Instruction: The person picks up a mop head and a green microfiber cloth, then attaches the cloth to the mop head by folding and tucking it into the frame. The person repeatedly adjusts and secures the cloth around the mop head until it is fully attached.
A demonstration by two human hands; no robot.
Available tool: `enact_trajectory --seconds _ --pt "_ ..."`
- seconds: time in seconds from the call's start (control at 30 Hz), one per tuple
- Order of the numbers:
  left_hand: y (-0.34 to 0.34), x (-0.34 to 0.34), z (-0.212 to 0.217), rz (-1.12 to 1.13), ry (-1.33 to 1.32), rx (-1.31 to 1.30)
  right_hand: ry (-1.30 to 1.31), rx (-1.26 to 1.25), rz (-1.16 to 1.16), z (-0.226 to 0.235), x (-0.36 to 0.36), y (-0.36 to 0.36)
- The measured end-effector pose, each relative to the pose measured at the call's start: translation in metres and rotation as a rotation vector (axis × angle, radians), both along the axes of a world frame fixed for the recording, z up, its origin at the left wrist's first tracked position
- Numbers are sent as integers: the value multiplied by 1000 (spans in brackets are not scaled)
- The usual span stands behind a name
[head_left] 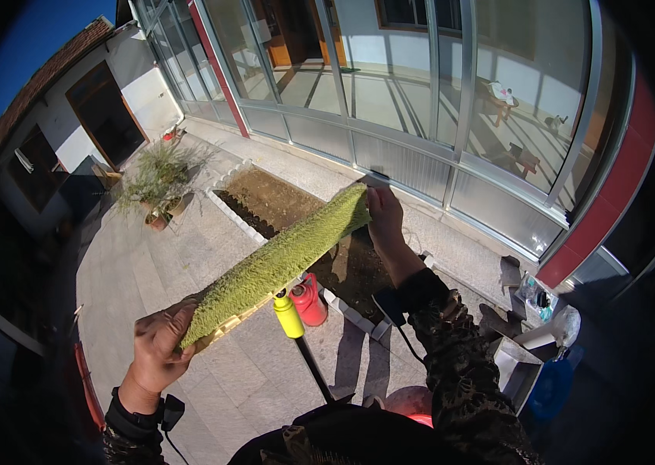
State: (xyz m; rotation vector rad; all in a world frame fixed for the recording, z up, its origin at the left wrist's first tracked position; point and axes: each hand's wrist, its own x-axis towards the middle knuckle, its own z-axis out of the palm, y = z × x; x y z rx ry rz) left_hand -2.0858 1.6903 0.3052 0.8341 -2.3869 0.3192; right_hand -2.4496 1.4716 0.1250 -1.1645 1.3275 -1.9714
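Observation:
A long flat mop head with a fuzzy green pad (pixel 281 260) is held up slantwise before me, its low end to the left. My left hand (pixel 161 349) is closed round the lower left end, thumb on the pad. At the upper right end my right hand (pixel 388 225) is closed on the edge, fingers partly hidden behind it. Beneath the pad a yellow frame (pixel 238 319) shows along the edge. A bright yellow joint (pixel 288 316) links it to a black pole (pixel 314 368) that runs down toward my body.
Behind the mop lies a soil bed edged with white blocks (pixel 238 221). A red bottle (pixel 309 301) stands by its near edge. Glass panels (pixel 389 85) line the far side. Potted plants (pixel 158 182) stand left; a white box (pixel 515 368) and blue basin (pixel 550 387) are right.

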Motion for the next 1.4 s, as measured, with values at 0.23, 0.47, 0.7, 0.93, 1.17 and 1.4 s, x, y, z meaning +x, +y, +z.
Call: enact_trajectory --seconds 0.23,0.47,0.7,0.93,1.17,1.4 --pt "-6 4 -3 2 -1 21 -604 324 660 -15 70 110" --pt "-7 2 -4 11 2 24 -854 151 1019 18 104 138" --pt "-4 5 -5 39 15 66 -949 209 1032 26 108 139" --pt "-6 5 -9 47 12 35 -853 211 985 44 107 147" --pt "-2 5 -7 49 -14 51 -829 276 880 47 117 142" --pt "-2 9 -9 -6 -1 23 -979 129 859 43 130 137"
